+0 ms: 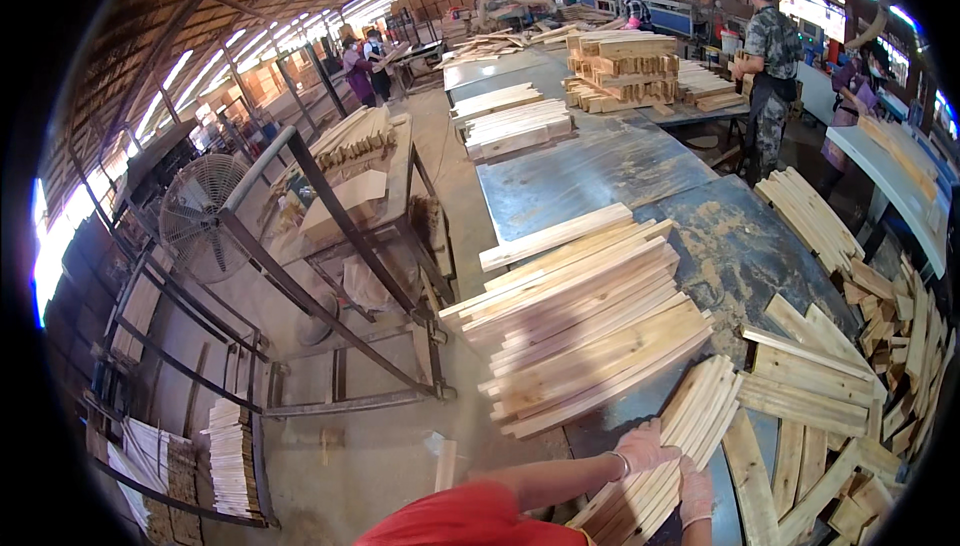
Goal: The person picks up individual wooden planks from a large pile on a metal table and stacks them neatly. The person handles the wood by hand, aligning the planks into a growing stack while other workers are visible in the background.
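Observation:
A bundle of pale wooden slats (690, 414) lies side by side at the table's near edge, slanting away from me. My left hand (645, 448), in a thin pale glove, reaches across from a red sleeve and is closed over the slats' left side and top. On their right side my right hand (695, 494), gloved too, presses with its fingers against the edge; its fingertips are partly hidden. Just beyond, a wide row of more slats (590, 321) rests on the metal-topped table (735, 236), overhanging its left edge.
Loose boards (810, 386) lie crosswise at right, beside a heap of offcuts (915, 346). Farther along stands a stack of wood blocks (622, 71). At left are a metal frame cart (345, 406) and a large fan (205, 216). A person in camouflage (772, 56) stands at far right.

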Available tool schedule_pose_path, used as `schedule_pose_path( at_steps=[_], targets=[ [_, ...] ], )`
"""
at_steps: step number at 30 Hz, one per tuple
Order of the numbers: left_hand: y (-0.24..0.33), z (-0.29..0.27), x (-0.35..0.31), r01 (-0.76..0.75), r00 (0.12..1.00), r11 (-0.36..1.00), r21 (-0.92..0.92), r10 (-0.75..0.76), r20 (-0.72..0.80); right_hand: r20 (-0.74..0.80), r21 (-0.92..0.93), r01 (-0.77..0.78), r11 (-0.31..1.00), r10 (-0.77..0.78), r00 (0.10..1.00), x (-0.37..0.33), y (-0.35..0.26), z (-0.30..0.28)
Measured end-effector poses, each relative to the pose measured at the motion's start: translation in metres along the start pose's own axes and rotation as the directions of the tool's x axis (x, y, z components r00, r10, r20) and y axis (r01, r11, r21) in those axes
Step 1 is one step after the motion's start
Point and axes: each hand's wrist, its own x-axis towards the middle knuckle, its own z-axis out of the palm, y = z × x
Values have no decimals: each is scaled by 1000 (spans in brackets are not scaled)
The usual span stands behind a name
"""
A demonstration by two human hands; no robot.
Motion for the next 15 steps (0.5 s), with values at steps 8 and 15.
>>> schedule_pose_path(
  at_steps=[8,15],
  targets=[
    [88,-3,-29,-268,962,962,-55,265,-67,-146,383,120,916,-69,987,-62,-70,-8],
    [171,-102,-91,-825,546,563,-44,774,-320,-402,152,582,799,-488,775,-106,-178,-19]
  ],
)
